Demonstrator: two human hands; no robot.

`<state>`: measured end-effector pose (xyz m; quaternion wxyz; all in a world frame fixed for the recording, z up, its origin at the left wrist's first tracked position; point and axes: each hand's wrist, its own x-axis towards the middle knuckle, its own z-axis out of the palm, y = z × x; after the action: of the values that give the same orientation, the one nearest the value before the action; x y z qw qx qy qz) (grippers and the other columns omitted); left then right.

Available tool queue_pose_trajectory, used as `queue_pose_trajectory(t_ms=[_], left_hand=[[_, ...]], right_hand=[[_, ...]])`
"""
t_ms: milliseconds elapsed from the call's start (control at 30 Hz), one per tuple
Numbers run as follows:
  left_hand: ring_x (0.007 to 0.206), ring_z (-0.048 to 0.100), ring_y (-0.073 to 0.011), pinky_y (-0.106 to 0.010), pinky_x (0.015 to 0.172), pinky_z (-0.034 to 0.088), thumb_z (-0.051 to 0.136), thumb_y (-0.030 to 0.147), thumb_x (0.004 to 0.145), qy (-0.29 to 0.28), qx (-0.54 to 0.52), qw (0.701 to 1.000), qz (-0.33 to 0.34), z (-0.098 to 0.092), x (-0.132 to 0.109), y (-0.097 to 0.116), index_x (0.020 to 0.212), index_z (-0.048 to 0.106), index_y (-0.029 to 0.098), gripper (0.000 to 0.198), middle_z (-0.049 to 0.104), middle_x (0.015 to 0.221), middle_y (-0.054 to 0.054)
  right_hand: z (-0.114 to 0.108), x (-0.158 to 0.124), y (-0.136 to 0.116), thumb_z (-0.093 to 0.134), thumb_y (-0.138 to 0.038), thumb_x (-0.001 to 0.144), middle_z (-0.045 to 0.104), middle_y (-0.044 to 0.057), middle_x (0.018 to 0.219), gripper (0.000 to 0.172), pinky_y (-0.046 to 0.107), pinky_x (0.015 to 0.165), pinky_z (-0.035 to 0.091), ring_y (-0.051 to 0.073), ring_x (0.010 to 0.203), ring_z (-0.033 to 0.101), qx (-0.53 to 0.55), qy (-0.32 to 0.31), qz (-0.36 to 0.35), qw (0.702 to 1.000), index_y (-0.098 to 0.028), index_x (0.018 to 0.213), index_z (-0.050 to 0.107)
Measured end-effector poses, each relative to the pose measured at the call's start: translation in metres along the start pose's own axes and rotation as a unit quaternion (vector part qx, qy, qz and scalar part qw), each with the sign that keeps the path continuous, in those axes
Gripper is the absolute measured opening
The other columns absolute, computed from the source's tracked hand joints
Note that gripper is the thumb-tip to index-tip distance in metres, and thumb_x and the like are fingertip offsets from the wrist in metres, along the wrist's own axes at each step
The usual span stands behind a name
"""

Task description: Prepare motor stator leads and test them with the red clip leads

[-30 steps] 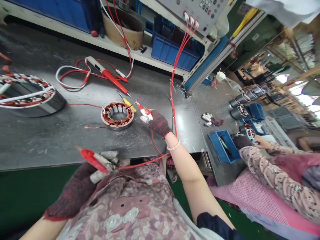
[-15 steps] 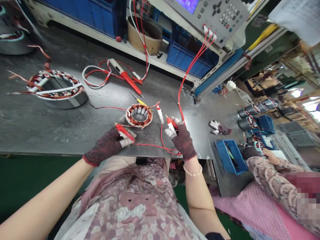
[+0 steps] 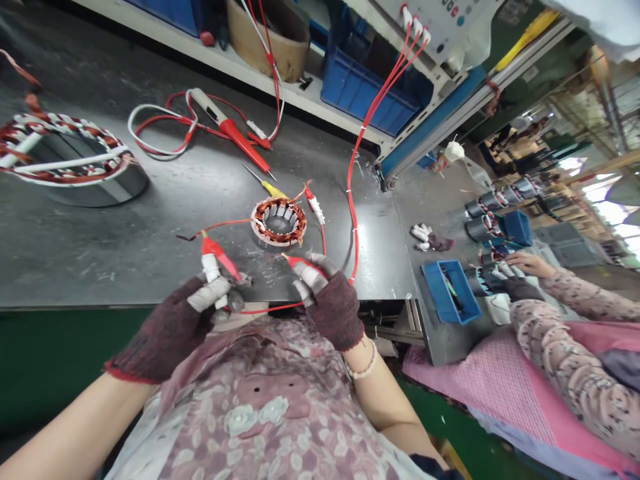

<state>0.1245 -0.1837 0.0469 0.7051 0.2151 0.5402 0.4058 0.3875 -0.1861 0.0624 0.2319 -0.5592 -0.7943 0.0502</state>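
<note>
Dark scuffed steel workbench (image 3: 100, 257) across the frame, green floor (image 3: 60, 360) below it at lower left. Pale shelf (image 3: 150, 15) along the top edge holds a blue plastic crate (image 3: 365, 93). Wall-mounted control panel (image 3: 443, 17) at top right, blue-and-grey frame rail (image 3: 430, 127) below it. Bright factory windows (image 3: 613, 217) far right, hall beyond.

A copper-wound stator ring (image 3: 278, 223) blocks the way past the gloved left hand (image 3: 163, 330) and gloved right hand (image 3: 335, 310) across the grey steel bench (image 3: 100, 253). A red cable (image 3: 351, 200) bars the right.
</note>
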Motion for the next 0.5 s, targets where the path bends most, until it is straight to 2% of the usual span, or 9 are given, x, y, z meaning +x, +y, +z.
queue_pose_trajectory(t_ms=[100, 167, 333, 400, 500], left_hand=[[0.063, 0.054, -0.0107, -0.018, 0.056, 0.048, 0.104, 0.043, 0.053, 0.038, -0.06, 0.997, 0.003, 0.0, 0.0, 0.0, 0.084, 0.075, 0.022, 0.047, 0.069, 0.071, 0.004], [0.062, 0.054, -0.0106, -0.018, 0.054, 0.048, 0.106, 0.04, 0.046, 0.052, -0.09, 0.994, -0.017, 0.002, -0.005, -0.001, 0.084, 0.076, 0.022, 0.052, 0.07, 0.071, 0.003], [0.055, 0.041, -0.0069, -0.017, 0.046, 0.038, 0.106, 0.038, 0.045, 0.054, -0.104, 0.993, -0.031, 0.002, -0.01, 0.0, 0.072, 0.072, 0.02, 0.047, 0.062, 0.062, 0.004], [0.057, 0.045, -0.0088, -0.018, 0.047, 0.04, 0.103, 0.042, 0.049, 0.057, -0.081, 0.995, -0.009, -0.002, -0.01, -0.002, 0.071, 0.074, 0.022, 0.042, 0.064, 0.064, 0.002], [0.06, 0.057, -0.0176, -0.027, 0.051, 0.052, 0.089, 0.054, 0.068, 0.067, 0.052, 0.994, 0.071, -0.015, -0.009, -0.008, 0.076, 0.079, 0.029, 0.028, 0.069, 0.068, -0.002]], right_hand=[[0.007, -0.004, 0.001, 0.063, -0.024, 0.107, 0.065, 0.006, 0.16, 0.05, 0.05, 0.113, 0.066, 0.032, 0.131, 0.073, -0.039, -0.074, -0.032, 0.996, -0.04, 0.154, 0.069], [0.013, -0.008, 0.003, 0.064, -0.022, 0.105, 0.063, 0.007, 0.162, 0.055, 0.051, 0.11, 0.068, 0.033, 0.129, 0.073, -0.04, -0.087, -0.044, 0.994, -0.04, 0.157, 0.067], [0.016, -0.005, 0.007, 0.068, -0.025, 0.105, 0.058, 0.006, 0.167, 0.062, 0.054, 0.123, 0.06, 0.035, 0.148, 0.062, 0.007, -0.002, -0.012, 1.0, -0.043, 0.163, 0.059], [0.013, 0.0, 0.005, 0.067, -0.027, 0.106, 0.06, 0.006, 0.164, 0.06, 0.054, 0.121, 0.061, 0.035, 0.147, 0.063, -0.005, 0.028, -0.018, 0.999, -0.044, 0.163, 0.059], [0.01, 0.007, -0.002, 0.066, -0.027, 0.107, 0.068, 0.007, 0.155, 0.057, 0.049, 0.112, 0.068, 0.031, 0.135, 0.073, -0.026, 0.066, -0.043, 0.997, -0.043, 0.161, 0.06]])
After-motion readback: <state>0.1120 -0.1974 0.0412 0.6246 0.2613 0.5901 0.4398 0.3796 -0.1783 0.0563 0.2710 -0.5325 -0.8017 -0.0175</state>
